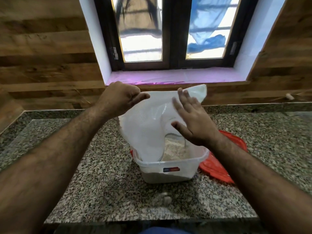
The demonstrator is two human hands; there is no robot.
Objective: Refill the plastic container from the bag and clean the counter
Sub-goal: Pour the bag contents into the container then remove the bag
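My left hand (120, 97) pinches the upended translucent white plastic bag (148, 122) mid-frame, draining it into the clear plastic container (168, 168); my right hand (190, 119), fingers spread, pats it.

granite counter (104, 191): plastic container (168, 171), red lid (217, 168).

No text can be read: the small blue-and-red label (171, 169) on the front wall of the clear rectangular plastic container (168, 173) is too blurred to make out.
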